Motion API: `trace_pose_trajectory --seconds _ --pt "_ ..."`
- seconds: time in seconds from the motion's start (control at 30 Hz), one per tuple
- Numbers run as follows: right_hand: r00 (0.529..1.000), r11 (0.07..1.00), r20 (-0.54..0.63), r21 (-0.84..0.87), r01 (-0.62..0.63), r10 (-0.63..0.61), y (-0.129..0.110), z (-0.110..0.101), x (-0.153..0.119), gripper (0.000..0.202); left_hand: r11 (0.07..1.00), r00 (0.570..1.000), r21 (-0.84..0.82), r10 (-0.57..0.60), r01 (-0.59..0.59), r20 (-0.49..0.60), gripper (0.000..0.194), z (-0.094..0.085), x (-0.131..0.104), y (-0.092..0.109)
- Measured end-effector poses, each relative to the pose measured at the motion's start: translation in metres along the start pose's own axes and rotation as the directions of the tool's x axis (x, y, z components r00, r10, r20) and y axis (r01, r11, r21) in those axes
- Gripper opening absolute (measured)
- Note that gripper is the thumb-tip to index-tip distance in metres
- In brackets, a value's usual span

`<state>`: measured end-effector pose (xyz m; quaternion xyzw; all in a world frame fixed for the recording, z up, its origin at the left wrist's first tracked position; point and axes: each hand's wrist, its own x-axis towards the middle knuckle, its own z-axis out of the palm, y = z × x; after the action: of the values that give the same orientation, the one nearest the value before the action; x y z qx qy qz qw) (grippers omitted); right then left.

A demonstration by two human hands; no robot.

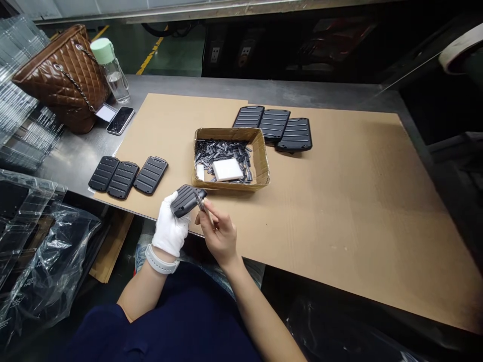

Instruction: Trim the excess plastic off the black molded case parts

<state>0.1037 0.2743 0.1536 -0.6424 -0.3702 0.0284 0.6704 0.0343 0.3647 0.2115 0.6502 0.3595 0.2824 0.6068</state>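
My left hand (171, 227), in a white glove, is closed on a black ribbed plastic cover (184, 200) and holds it tilted over the table's front edge. Bare and pinched, my right hand (220, 235) grips a slim metal tool (204, 207) whose tip meets the cover's right end; its exact kind is hard to make out. Just beyond both hands stands an open cardboard box (237, 187) with many small dark parts (222, 149) and a white block (227, 170) inside.
Three similar covers (119, 178) lie at the left, three more (274, 123) behind the box. Brown cardboard (339, 216) covers the table. A phone (121, 120), a bottle (113, 70) and a quilted brown bag (68, 75) stand at back left. Plastic-wrapped stock (49, 261) is at left.
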Motion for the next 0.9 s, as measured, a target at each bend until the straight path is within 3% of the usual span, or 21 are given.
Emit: trace_pose_trajectory --seconds 0.13,0.3,0.47,0.57,0.8,0.9 --pt "0.977 0.975 -0.026 0.086 -0.207 0.209 0.001 -0.003 0.01 0.027 0.999 0.999 -0.033 0.03 -0.029 0.028 0.024 -0.001 -0.002 0.005" --pt "0.912 0.839 0.0 0.393 -0.376 0.409 -0.006 -0.002 0.021 0.041 0.999 1.0 -0.051 0.014 -0.014 0.003 0.026 0.0 -0.005 0.009" --pt "0.918 0.847 0.099 0.359 -0.392 0.383 -0.023 0.001 0.027 0.065 0.986 0.998 -0.16 -0.029 0.039 0.062 0.035 0.004 -0.006 0.009" --pt "0.912 0.85 0.127 0.332 -0.409 0.39 -0.027 0.003 0.031 0.055 0.971 0.995 -0.225 -0.055 0.074 0.088 0.039 0.007 -0.006 0.01" --pt "0.891 0.742 0.193 0.497 -0.45 0.412 -0.022 0.004 0.034 0.043 0.993 0.998 -0.117 -0.026 0.034 0.065 0.026 0.005 -0.007 0.013" --pt "0.896 0.767 0.164 0.467 -0.44 0.414 -0.021 0.004 0.031 0.045 0.993 0.998 -0.118 -0.019 0.027 0.068 0.031 0.006 -0.006 0.01"
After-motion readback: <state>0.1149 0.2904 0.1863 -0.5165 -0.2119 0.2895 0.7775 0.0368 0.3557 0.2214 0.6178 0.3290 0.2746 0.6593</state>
